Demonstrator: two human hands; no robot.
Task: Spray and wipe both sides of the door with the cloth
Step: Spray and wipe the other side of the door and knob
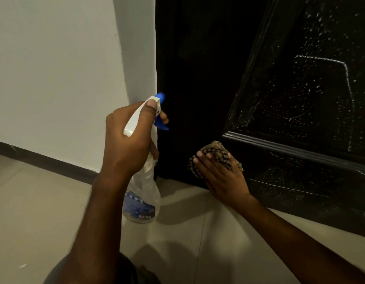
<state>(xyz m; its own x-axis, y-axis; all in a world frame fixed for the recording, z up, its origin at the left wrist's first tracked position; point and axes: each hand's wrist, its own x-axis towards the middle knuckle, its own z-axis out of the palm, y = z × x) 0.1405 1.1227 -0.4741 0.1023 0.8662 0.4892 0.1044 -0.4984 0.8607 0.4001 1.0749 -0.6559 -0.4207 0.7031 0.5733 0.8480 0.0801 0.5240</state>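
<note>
One near-upright spray bottle point(142, 193) gripped by left hand point(126, 144), nozzle point(160, 97) toward door point(300, 99); flat right hand point(222, 177) presses cloth point(215, 147) there.

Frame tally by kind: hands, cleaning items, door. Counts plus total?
Hands: 2, left hand grips the bottle, right hand presses the cloth on the door
Spray bottle: 1
Cloth: 1
Door: 1
Total: 5

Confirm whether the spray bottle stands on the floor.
No: the left hand grips the clear plastic blue-nozzled spray bottle in the air above the pale tiled floor.
</note>
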